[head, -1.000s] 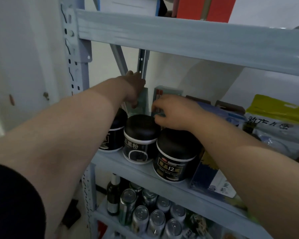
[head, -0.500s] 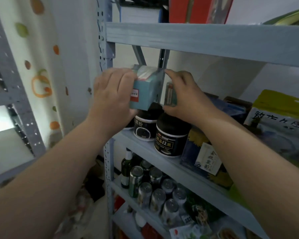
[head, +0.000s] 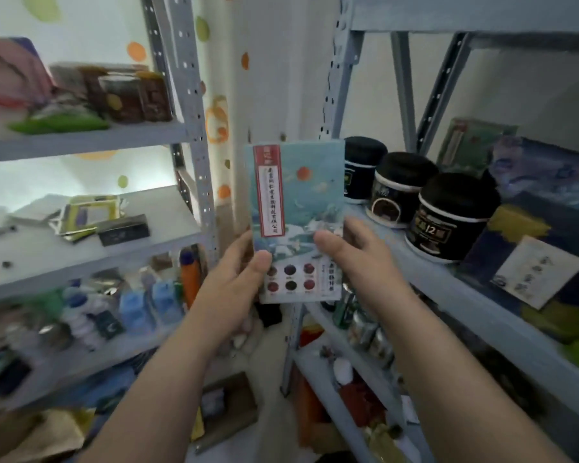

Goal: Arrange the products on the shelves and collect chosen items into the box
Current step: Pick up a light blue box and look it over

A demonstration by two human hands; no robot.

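I hold a flat teal box [head: 298, 202] upright in front of me, between the two racks. It has a red label strip down its left side and small dark circles near the bottom. My left hand [head: 238, 282] grips its lower left corner, thumb on the front. My right hand [head: 355, 259] holds the lower right edge, thumb across the front. The grey shelf [head: 425, 279] it came from is at the right, with three black jars [head: 452, 215] in a row. A brown cardboard box [head: 228, 406] lies on the floor below.
A second teal box [head: 472, 145] stands behind the jars, and a dark blue carton [head: 542, 255] beside them. Cans [head: 365, 325] fill the shelf below. The left rack [head: 81, 255] carries jars, packets, bottles and a small black box [head: 124, 230].
Both hands pulled the teal box off the right shelf from behind the jars and brought it toward me and leftward. My view swung left, bringing the left rack into sight.
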